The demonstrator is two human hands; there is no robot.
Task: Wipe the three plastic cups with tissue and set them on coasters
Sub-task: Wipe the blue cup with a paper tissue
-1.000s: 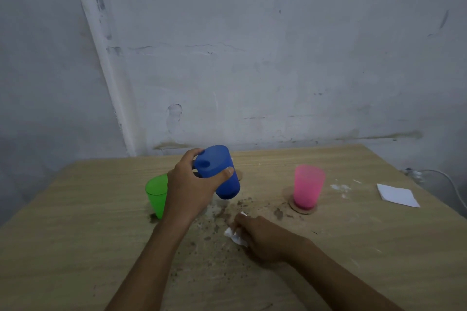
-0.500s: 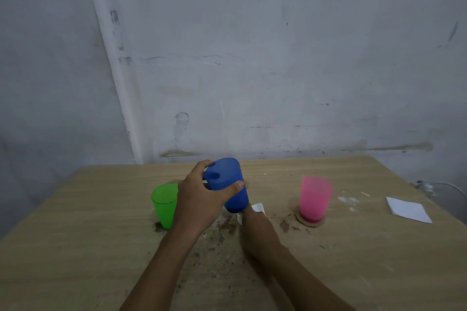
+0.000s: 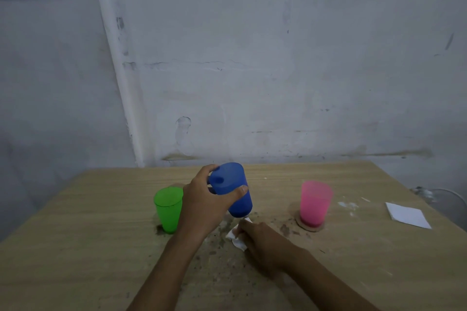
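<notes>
Blue plastic, in the form of the blue cup (image 3: pixel 232 190), is held off the wooden table (image 3: pixel 75 247) by the left hand (image 3: pixel 204 207), whose fingers and thumb are wrapped around its wall; the cup is turned base-up and tilted, its mouth facing down toward the right hand (image 3: pixel 265 241). A crumpled white tissue (image 3: pixel 236 237) is pinched in the closed fingers of that hand, just below the cup's rim. The green cup (image 3: pixel 168 208) is seen upright just left of the left hand, on a dark stain. The pink cup (image 3: pixel 315 203) is set upright on a round coaster (image 3: pixel 309 226) to the right. A folded white sheet (image 3: pixel 408 214) lies near the table's right edge.
</notes>
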